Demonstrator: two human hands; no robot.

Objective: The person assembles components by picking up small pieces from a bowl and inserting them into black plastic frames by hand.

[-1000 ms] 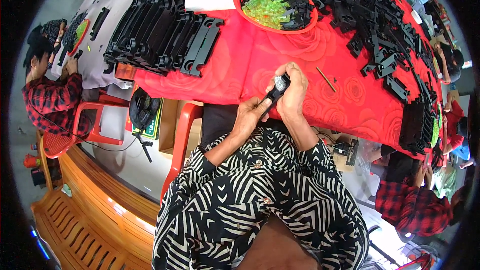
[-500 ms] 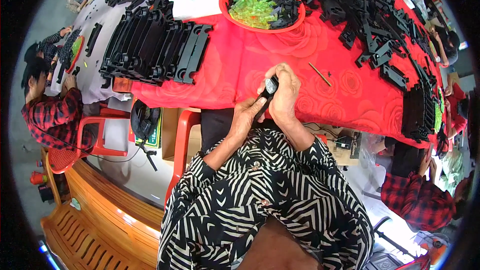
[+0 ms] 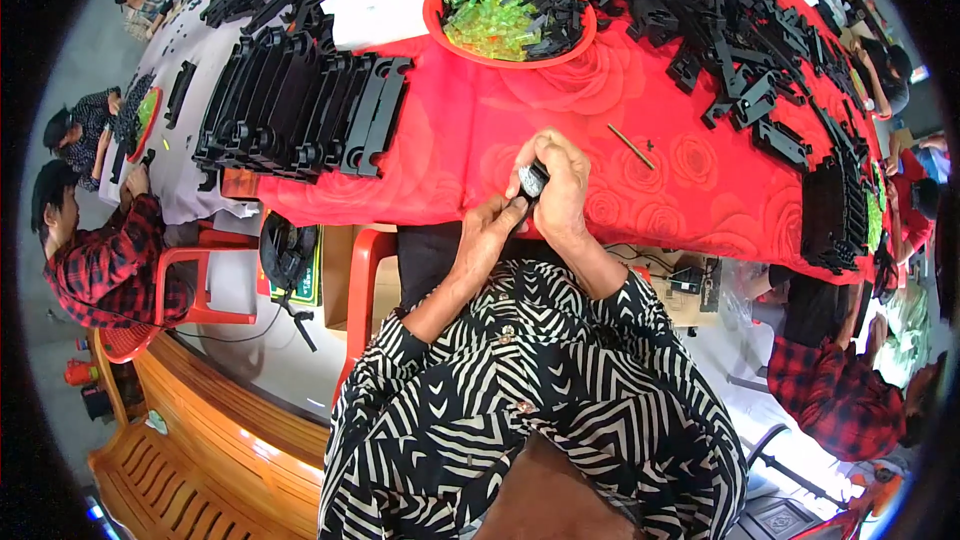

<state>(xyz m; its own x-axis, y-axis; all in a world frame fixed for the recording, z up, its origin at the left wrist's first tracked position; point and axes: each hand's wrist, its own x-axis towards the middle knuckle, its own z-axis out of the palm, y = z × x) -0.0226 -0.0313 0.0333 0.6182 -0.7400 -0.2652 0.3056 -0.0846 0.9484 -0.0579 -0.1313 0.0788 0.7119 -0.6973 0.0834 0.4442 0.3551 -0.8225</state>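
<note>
Both my hands are closed around a dark plastic piece [image 3: 531,180] with a pale, shiny end, held just above the table's near edge. My left hand [image 3: 490,228] grips its lower part, thumb lying along it. My right hand [image 3: 562,192] wraps its upper part, fingers curled over the top. Much of the piece is hidden by my fingers, so its full shape cannot be made out. Beyond my hands stands a round red tray [image 3: 436,30] with yellow-green translucent bits [image 3: 490,15] and small black pieces [image 3: 556,20]. A thin brown stick [image 3: 631,146] lies to the right.
Black slotted plastic parts [image 3: 300,105] stand in a row at the left on the red cloth [image 3: 450,140]. A heap of black parts [image 3: 700,30] spreads far right. A white cloth [image 3: 375,12] lies by the tray. Other people [image 3: 100,240] sit at both sides; a wooden bench [image 3: 210,420] is behind left.
My view has shifted slightly, so the table's things appear a little further left. Both hands keep hold of the dark piece, with the right fingers slightly repositioned over its top.
</note>
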